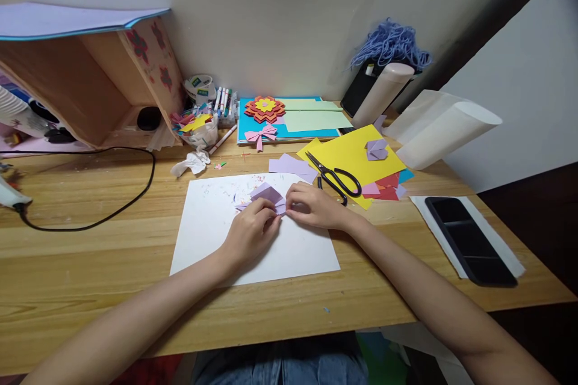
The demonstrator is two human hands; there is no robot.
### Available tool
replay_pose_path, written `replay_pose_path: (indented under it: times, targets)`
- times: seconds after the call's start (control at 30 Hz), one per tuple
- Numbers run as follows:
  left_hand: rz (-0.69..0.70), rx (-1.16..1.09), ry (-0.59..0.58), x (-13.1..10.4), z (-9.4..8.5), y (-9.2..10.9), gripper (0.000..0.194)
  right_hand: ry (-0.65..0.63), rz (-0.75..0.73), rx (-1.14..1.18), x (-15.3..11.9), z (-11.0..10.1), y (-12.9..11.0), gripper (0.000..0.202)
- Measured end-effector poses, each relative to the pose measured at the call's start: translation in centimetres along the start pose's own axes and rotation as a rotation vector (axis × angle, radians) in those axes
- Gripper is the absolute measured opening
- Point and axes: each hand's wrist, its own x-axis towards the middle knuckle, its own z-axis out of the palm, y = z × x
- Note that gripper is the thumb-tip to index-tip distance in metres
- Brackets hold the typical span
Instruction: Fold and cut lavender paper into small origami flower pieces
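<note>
Between my two hands is a folded piece of purple paper (267, 192), over a white sheet (203, 234) marked with coloured specks. My left hand (253, 228) has its fingers closed on the paper's near edge. Pinched on the right corner of the same paper is my right hand (313, 204). The fingers partly cover the folds. Beyond the hands lie purple paper pieces (292, 166). Black-handled scissors (338, 179) rest on a yellow sheet (356, 153) to the right, near a folded purple paper heart (376, 150).
At the back, a blue board (244, 108) carries a layered paper flower (264, 109) and a pink paper bow (261, 135). A phone (469, 240) lies at right, a paper roll (445, 132) behind it. A black cable (112, 213) loops at left before an open box (153, 72).
</note>
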Motion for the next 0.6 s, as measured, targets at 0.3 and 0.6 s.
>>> replay_pose_path:
  times: [0.3,0.6]
  targets:
    - [-0.076,0.023,-0.013,0.4,0.5,0.2,0.013,-0.017,0.137,-0.008,0.0,-0.9,-0.2,0.005]
    - [-0.082,0.192,0.056,0.7,1.3,0.2,0.011,-0.021,0.247,-0.081,0.1,-0.6,-0.7,0.008]
